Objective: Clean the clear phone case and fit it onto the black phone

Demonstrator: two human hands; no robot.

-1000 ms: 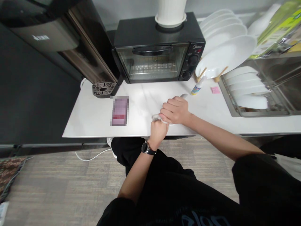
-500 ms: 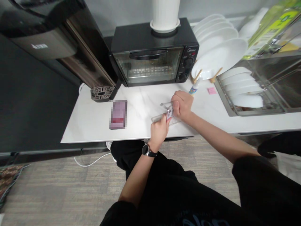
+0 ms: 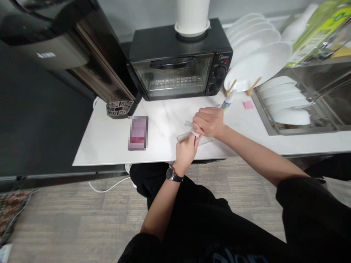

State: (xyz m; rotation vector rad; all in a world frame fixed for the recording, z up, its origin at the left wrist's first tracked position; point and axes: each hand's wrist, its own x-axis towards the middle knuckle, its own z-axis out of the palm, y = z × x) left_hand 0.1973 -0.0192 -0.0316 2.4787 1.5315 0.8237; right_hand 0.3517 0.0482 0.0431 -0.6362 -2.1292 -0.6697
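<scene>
My left hand, with a black watch on its wrist, is closed in a pinch low over the counter's front part. My right hand is curled over the left fingertips and touches them. A pale, thin, tissue-like piece peeks out between the two hands; its kind is unclear. What the left fingers pinch is mostly covered. Beneath the hands lies a flat, clear plastic object, partly hidden. Just behind my right hand stands a small white bottle with a blue and yellow label.
On the white counter lies a purple box-like item, its face pixelated. A toaster oven carries a white pot. At left stands a tall dispenser. White plates, a pink note and a dish-filled sink are right.
My right hand has shifted left and come over the left fingertips, covering the small shiny metal-looking part that showed there. My left hand has stayed nearly in place.
</scene>
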